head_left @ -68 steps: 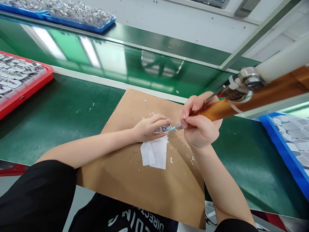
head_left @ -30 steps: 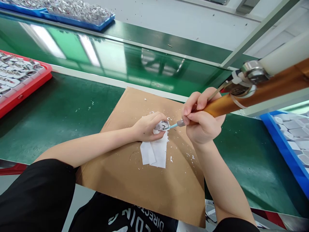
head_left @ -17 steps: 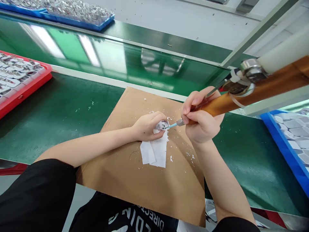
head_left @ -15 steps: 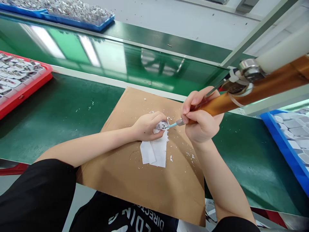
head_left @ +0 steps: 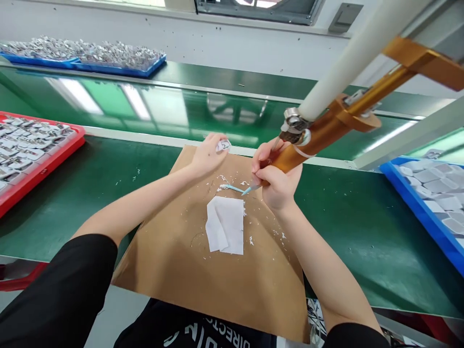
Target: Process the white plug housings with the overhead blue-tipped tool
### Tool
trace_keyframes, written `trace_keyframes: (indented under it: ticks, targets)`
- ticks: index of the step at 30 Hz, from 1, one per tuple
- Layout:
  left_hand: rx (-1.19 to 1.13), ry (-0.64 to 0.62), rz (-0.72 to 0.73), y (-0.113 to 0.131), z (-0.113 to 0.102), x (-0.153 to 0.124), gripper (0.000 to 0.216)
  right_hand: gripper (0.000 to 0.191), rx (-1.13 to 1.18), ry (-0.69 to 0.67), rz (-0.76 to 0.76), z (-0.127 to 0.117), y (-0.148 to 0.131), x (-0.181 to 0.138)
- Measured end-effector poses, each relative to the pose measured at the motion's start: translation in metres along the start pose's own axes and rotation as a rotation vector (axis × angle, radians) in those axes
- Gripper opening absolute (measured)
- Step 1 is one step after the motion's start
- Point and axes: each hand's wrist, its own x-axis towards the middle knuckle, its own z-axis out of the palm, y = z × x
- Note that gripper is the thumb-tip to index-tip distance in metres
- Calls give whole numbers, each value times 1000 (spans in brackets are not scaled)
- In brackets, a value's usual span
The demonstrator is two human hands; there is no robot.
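Observation:
My left hand [head_left: 207,155] is closed around a small white plastic part [head_left: 224,145], lifted over the far edge of the brown cardboard sheet [head_left: 195,275]. In my right hand [head_left: 280,182] is an orange cylindrical dispenser [head_left: 315,137], wrapped by my fingers near its lower end. Its light blue nozzle tip [head_left: 248,190] points down left at the cardboard. A thin light blue strip [head_left: 232,187] reaches from the tip toward white scraps; I cannot tell whether they touch. Nearer me, folded white paper [head_left: 232,223] lies on the cardboard, beside neither palm.
A red tray [head_left: 43,166] of metal-and-white parts stands left. On the right is a blue tray [head_left: 420,203] with white pieces. Blue trays [head_left: 145,71] of small metal parts sit on the back shelf. A white tube [head_left: 348,67] slants down to the dispenser, beside a frame post.
My left hand has carried the white part away from the nozzle, up and left. My right hand has shifted left with the dispenser. The paper is uncovered, and the view has tilted upward.

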Motion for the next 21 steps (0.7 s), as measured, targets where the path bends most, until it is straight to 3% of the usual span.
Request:
trace_keyframes:
  ticks: [4, 7, 9, 11, 15, 18, 21]
  targets:
    - [172, 15, -61, -38, 11, 56, 31, 18, 11, 17, 21, 0, 0, -2]
    - [258, -16, -162, -61, 11, 67, 52, 18, 29, 23, 42, 3, -2, -4]
    - [281, 23, -133, -70, 3, 58, 69, 18, 40, 20, 51, 5, -4, -5]
    - [279, 78, -53, -75, -11, 40, 74, 17, 47, 13, 53, 6, -5, -5]
    - [302, 79, -67, -73, -40, -2, 50, 16, 43, 15, 54, 6, -5, -4]
    - [307, -11, -103, -56, -48, -29, 25, 18, 35, 24, 38, 4, -3, -2]
    - [176, -109, 84, -28, -42, -52, 21, 19, 19, 38, 30, 0, -1, -1]
